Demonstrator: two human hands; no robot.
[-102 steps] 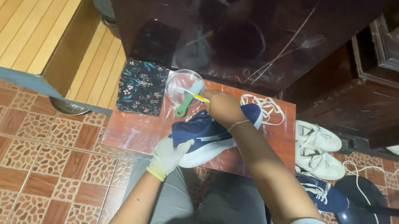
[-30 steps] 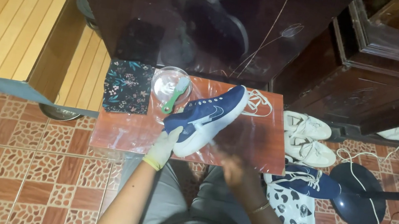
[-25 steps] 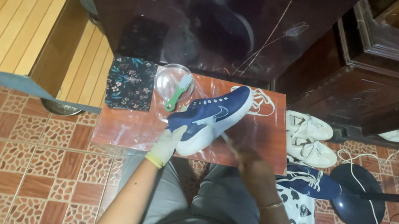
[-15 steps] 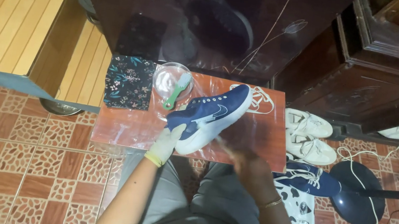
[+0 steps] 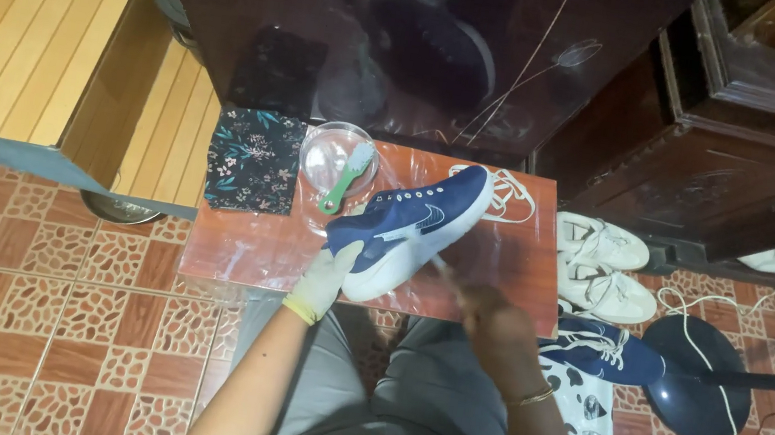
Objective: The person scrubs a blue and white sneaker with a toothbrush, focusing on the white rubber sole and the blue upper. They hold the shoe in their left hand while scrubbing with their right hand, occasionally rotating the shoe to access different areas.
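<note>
The small reddish tabletop [image 5: 241, 253] is crowded at its far edge — a clear bowl [image 5: 337, 162] with a green-handled brush [image 5: 342, 181] laid across it, a dark floral cloth [image 5: 254, 160] at the far left, loose white laces [image 5: 508, 196] at the far right. Its near left part is bare.

A navy sneaker with a white sole [image 5: 412, 226] lies diagonally across the middle of the tabletop, toe toward the far right, heel at the near edge. The gloved left hand [image 5: 326, 278] has its fingers closed around the heel. The bare right hand [image 5: 494, 318] hovers just off the near right edge, beside the sneaker's sole, fingers pinched on a thin pale stick [image 5: 446, 269] — motion blur hides what kind of tool it is.

A dark glossy cabinet stands just behind the tabletop. On the patterned tile floor [image 5: 42, 300] to the right lie a pair of white sneakers [image 5: 603, 263], a second navy sneaker [image 5: 606, 349] and a round fan base [image 5: 698, 377].
</note>
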